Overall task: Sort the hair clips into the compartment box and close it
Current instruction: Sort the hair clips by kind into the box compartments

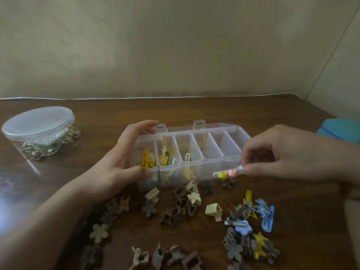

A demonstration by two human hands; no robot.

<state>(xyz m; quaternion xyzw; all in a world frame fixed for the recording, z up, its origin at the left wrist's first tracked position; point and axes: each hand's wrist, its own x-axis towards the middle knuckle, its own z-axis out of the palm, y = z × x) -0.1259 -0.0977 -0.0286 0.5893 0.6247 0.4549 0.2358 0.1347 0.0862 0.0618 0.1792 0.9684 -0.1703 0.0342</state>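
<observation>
Just clip (228,172) in right hand (282,154)

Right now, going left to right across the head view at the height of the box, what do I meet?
Round lidded jar → left hand gripping the compartment box's left end → compartment box, lid open → right hand pinching a small beaded clip at the box's right front → teal object at the edge.
</observation>
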